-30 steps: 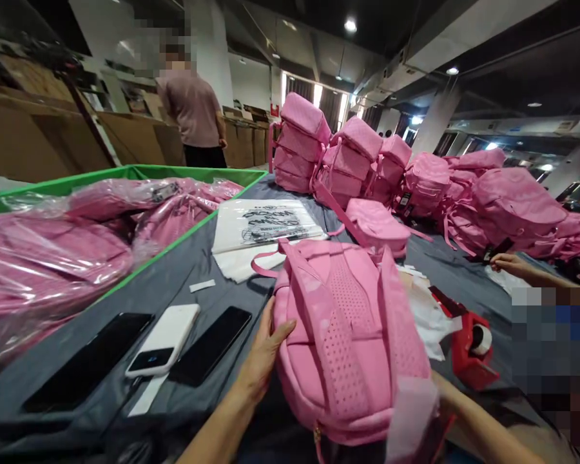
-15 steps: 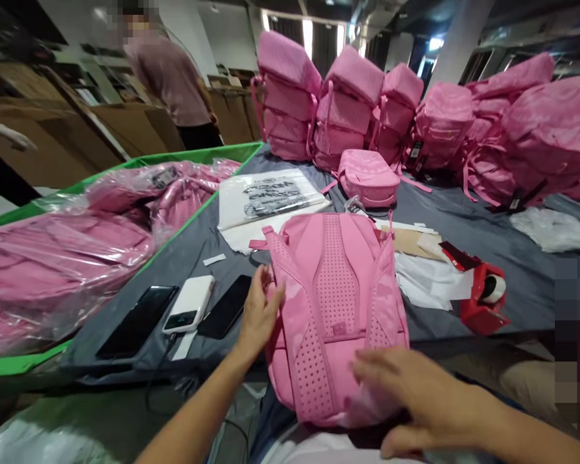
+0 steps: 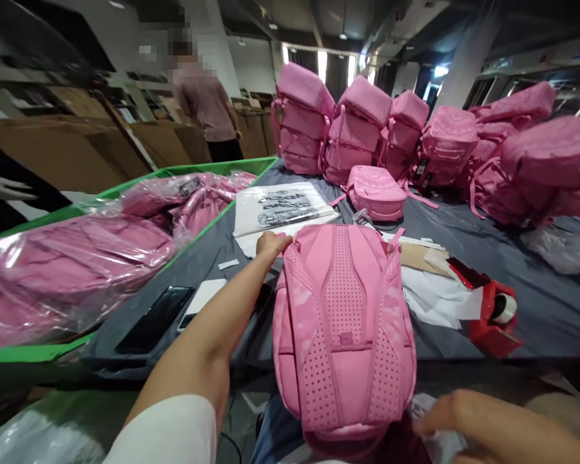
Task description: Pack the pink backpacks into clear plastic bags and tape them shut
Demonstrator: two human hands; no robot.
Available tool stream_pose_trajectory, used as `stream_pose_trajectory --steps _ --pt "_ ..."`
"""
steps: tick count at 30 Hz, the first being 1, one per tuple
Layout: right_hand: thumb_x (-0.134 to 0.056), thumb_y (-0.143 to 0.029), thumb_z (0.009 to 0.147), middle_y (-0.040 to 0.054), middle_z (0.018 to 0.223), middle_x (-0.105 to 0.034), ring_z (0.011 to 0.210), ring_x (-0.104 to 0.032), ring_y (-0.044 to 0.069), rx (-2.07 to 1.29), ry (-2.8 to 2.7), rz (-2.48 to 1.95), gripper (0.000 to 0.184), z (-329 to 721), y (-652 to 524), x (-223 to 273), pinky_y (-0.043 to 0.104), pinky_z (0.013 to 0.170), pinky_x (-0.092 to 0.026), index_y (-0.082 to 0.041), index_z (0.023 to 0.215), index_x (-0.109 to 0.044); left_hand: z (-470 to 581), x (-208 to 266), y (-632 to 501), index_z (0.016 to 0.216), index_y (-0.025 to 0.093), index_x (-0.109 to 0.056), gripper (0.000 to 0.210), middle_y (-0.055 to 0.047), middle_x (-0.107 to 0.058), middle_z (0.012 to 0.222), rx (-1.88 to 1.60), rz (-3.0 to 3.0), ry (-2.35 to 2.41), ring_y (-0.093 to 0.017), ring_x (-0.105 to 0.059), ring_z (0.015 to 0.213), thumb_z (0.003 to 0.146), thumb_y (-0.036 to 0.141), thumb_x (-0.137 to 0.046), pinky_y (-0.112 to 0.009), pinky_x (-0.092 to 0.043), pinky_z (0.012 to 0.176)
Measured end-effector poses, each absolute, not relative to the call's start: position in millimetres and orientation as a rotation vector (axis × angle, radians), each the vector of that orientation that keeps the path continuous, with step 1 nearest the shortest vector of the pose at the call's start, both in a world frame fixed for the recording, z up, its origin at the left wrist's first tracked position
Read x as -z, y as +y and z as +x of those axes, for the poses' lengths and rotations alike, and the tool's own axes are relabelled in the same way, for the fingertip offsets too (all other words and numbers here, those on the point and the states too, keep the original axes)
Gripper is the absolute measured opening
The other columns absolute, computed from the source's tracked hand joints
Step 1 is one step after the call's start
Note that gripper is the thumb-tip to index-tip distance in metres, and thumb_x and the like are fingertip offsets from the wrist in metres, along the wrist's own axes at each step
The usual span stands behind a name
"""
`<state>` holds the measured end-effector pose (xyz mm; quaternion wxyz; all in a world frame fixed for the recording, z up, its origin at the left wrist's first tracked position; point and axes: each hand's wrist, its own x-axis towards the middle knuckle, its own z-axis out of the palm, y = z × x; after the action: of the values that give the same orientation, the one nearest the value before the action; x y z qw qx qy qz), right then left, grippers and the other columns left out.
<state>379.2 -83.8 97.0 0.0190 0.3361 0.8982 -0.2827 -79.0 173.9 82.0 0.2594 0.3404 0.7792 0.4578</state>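
A pink backpack (image 3: 345, 290) lies in front of me with its back panel and perforated shoulder straps facing up, its lower end overhanging the table's near edge. My left hand (image 3: 273, 243) is closed at the backpack's upper left corner, pinching a bit of pink strap there. Low on the right, my right hand (image 3: 464, 419) is smeared by motion, beside the lower right edge of the backpack. Its fingers are not clear enough to read. Crumpled clear plastic (image 3: 442, 444) shows by that hand.
Green-edged bin (image 3: 43, 351) at left holds plastic-wrapped pink bags. Pink backpacks (image 3: 362, 122) stand stacked at the back. A phone (image 3: 157, 319), white power bank (image 3: 207, 296), printed bags (image 3: 285, 206), and red tape dispenser (image 3: 495, 319) lie around. A person (image 3: 210, 109) stands behind; another's hand (image 3: 4, 187) shows far left.
My left hand has moved up from the backpack's left side to its upper corner and closed there. My right hand has left the backpack's lower panel, moving right and down. The view shifted slightly.
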Motion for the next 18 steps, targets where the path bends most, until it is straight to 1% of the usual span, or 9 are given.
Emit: stream_pose_trajectory --steps 2,4,6,7,10,13,15,17,18 --pt "-0.068 -0.027 0.092 0.01 0.116 -0.075 0.102 -0.073 0.024 0.808 2.819 1.031 0.042 357.5 -49.3 -127.6 0.03 0.09 -0.057 -0.029 0.134 -0.069 -88.6 -97.7 172.7 0.059 0.02 -0.058 0.024 -0.012 -0.073 0.082 -1.302 0.925 2.035 -0.039 -0.066 0.108 0.049 0.019 -0.08 -0.035 -0.051 0.075" --pt "-0.062 -0.024 0.096 0.0123 0.114 -0.075 0.101 -0.072 0.025 0.618 2.886 1.008 0.039 330.5 -9.3 -142.9 0.032 0.089 -0.057 -0.025 0.134 -0.068 -99.8 -110.4 164.0 0.059 0.018 -0.06 0.016 -0.009 -0.07 0.073 -1.356 0.926 1.9 -0.031 -0.068 0.091 0.053 0.019 -0.075 -0.029 -0.048 0.065" --pt "-0.06 -0.021 0.097 0.0131 0.107 -0.075 0.097 -0.073 0.025 0.478 2.974 0.878 0.034 296.7 33.6 -142.9 0.033 0.086 -0.057 -0.021 0.13 -0.07 -108.7 -117.9 150.9 0.062 0.015 -0.065 0.009 -0.007 -0.069 0.068 -1.38 0.912 1.736 -0.022 -0.064 0.072 0.056 0.018 -0.071 -0.026 -0.046 0.058" --pt "-0.06 -0.02 0.097 0.0136 0.107 -0.074 0.098 -0.072 0.025 0.445 3.028 0.797 0.033 276.4 55.2 -138.7 0.034 0.086 -0.057 -0.019 0.13 -0.069 -111.1 -119.6 144.3 0.062 0.014 -0.066 0.007 -0.008 -0.069 0.068 -1.389 0.897 1.664 -0.018 -0.061 0.065 0.056 0.017 -0.069 -0.025 -0.045 0.055" --pt "-0.061 -0.012 0.095 0.0161 0.122 -0.071 0.111 -0.07 0.026 0.399 3.212 0.692 0.036 201.1 116.1 -120.6 0.039 0.094 -0.057 -0.017 0.13 -0.067 -108.7 -118.9 129.7 0.057 0.014 -0.062 0.004 -0.007 -0.067 0.065 -1.432 0.851 1.533 -0.012 -0.05 0.053 0.055 0.016 -0.066 -0.023 -0.041 0.049" --pt "-0.058 -0.001 0.091 0.0191 0.135 -0.065 0.123 -0.064 0.029 0.427 3.334 0.916 0.047 118.4 164.2 -109.7 0.043 0.1 -0.055 -0.014 0.136 -0.062 -97.3 -116.6 123.9 0.056 0.016 -0.06 0.015 0.0 -0.056 0.053 -1.498 0.871 1.482 -0.009 -0.042 0.047 0.059 0.027 -0.07 -0.022 -0.034 0.045" --pt "-0.057 0.004 0.088 0.0186 0.144 -0.06 0.131 -0.059 0.027 0.528 3.372 0.955 0.054 73.5 187.8 -109.8 0.041 0.105 -0.051 -0.012 0.139 -0.059 -90.6 -117.8 121.8 0.06 0.016 -0.061 0.028 0.004 -0.049 0.049 -1.519 0.935 1.456 -0.008 -0.039 0.046 0.058 0.039 -0.077 -0.022 -0.03 0.045" --pt "-0.059 0.007 0.082 0.0129 0.141 -0.063 0.131 -0.059 0.023 0.606 3.383 0.857 0.052 44.2 205.1 -113.2 0.033 0.107 -0.049 -0.013 0.13 -0.065 -87.8 -120.7 119.3 0.061 0.016 -0.061 0.041 0.007 -0.045 0.048 -1.517 1.007 1.438 -0.008 -0.037 0.046 0.052 0.048 -0.086 -0.021 -0.027 0.046" --pt "-0.06 0.008 0.08 0.0091 0.134 -0.068 0.124 -0.063 0.021 0.628 3.376 0.802 0.047 35.8 211.5 -115.1 0.029 0.103 -0.05 -0.014 0.121 -0.069 -88.4 -122.1 118.0 0.06 0.017 -0.06 0.047 0.008 -0.044 0.047 -1.508 1.04 1.436 -0.007 -0.036 0.047 0.048 0.051 -0.089 -0.021 -0.026 0.046"
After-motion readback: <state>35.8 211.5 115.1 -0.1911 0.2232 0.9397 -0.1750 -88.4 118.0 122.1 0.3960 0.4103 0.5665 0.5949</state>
